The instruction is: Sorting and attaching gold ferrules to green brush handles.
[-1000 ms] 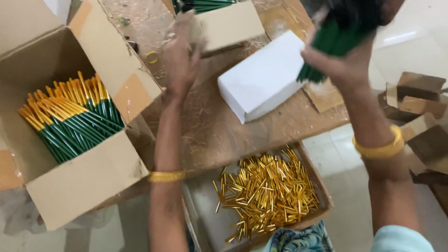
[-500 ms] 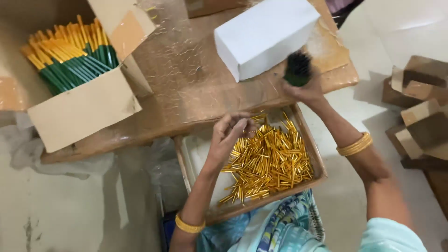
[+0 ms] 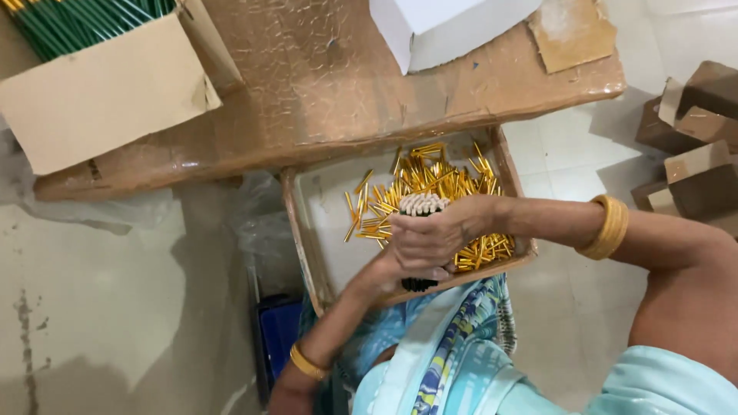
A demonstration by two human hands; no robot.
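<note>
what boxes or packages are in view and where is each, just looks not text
Open brown cardboard box, top left on the table: holds green sticks with yellow ends.
Plain white box, top centre on the table: rectangular.
Shallow cardboard tray, below the table edge by both hands: holds gold tubes.
Small brown cartons, right on the floor: stacked loosely.

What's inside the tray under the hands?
The shallow tray holds a loose pile of small gold tubes, with bare bottom on its left side. The right hand and left hand, gripping a bundle of sticks, cover part of the pile.
</note>
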